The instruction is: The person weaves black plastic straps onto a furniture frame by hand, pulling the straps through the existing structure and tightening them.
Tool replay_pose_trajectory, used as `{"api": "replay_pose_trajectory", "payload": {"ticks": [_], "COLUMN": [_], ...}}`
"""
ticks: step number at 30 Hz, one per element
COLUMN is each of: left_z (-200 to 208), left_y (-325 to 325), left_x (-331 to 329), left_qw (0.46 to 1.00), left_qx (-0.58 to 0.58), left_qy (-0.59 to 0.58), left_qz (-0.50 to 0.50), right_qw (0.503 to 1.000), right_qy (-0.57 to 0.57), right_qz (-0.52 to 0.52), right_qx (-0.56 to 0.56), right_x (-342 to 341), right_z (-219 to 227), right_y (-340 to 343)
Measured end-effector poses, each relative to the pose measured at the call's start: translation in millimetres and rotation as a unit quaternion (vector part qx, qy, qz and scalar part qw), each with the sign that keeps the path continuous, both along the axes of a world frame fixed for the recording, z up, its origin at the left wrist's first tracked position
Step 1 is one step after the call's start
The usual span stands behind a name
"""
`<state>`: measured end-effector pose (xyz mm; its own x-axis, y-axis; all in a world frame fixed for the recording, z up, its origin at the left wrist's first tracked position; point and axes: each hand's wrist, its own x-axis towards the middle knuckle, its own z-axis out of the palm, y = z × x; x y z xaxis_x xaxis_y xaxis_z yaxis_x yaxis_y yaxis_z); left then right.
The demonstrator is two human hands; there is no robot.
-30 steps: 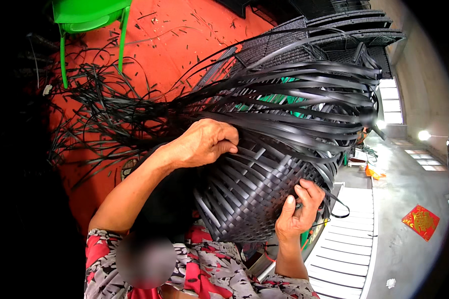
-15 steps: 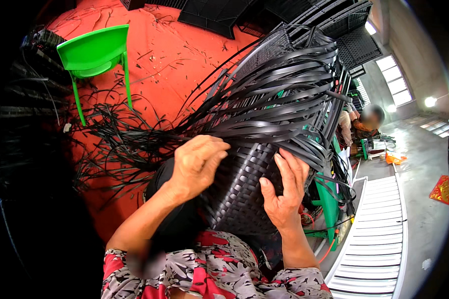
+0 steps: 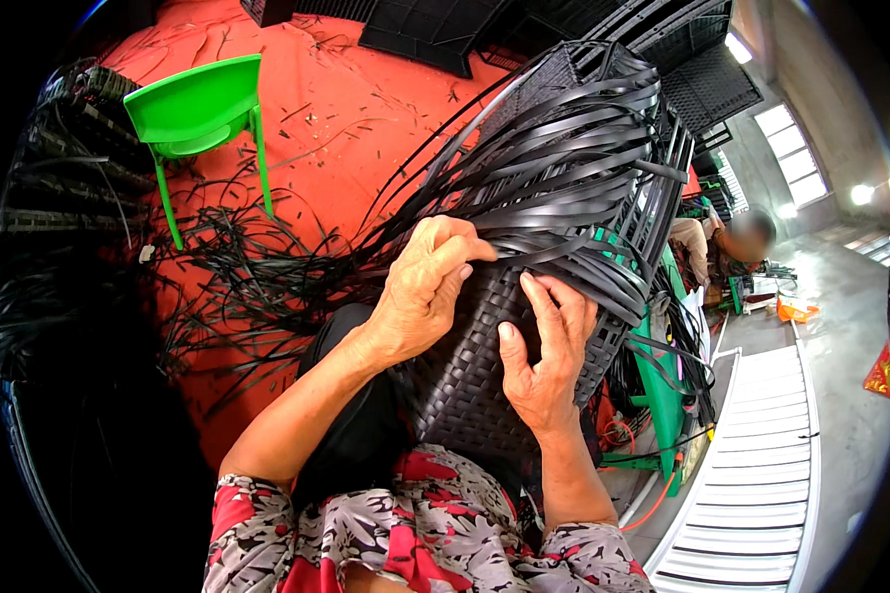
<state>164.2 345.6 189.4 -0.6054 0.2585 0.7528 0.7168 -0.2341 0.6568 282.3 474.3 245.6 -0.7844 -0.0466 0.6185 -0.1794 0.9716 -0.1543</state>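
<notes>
A dark woven piece (image 3: 465, 366) of flat plastic strips stands in front of me, its weave close to my lap. From its upper edge a thick bunch of loose black strips (image 3: 564, 163) fans out over a frame. My left hand (image 3: 425, 287) is closed at the top left of the weave, thumb and bent fingers pinching at a strip; its fingertips partly hide what they grip. On the right side of the weave rests my right hand (image 3: 549, 361), fingers bent and thumb held apart, the fingertips touching the upper edge just below the strips.
Long strip ends (image 3: 267, 267) trail left over the red floor covering (image 3: 316, 138), beside a green chair (image 3: 203, 109). Dark woven pieces (image 3: 69, 178) are stacked at far left. To the right are a green stand (image 3: 663, 405), a white slatted frame (image 3: 742, 465) and another person (image 3: 742, 237).
My left hand has moved up and to the right along the upper edge of the weave. My right hand has shifted slightly left and its fingers are more bent.
</notes>
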Motion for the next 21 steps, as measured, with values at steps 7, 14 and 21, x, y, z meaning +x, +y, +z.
{"api": "replay_pose_trajectory", "payload": {"ticks": [7, 14, 21], "left_z": [-12.6, -28.5, -26.6], "left_y": [-1.6, -22.3, -42.7], "left_x": [0.4, 31.9, 51.8], "left_qw": [0.997, 0.989, 0.968], "left_qx": [-0.012, -0.138, -0.252], "left_qy": [-0.044, 0.004, 0.003], "left_qz": [-0.063, -0.05, 0.005], "right_qw": [1.0, 0.998, 0.974], "right_qy": [-0.009, -0.025, -0.135], "right_qz": [0.015, 0.048, -0.114], "right_qx": [0.012, -0.011, 0.146], "right_x": [3.3, 10.8, 51.2], "right_z": [-0.1, -3.4, -7.8], "right_y": [2.5, 5.4, 12.6]}}
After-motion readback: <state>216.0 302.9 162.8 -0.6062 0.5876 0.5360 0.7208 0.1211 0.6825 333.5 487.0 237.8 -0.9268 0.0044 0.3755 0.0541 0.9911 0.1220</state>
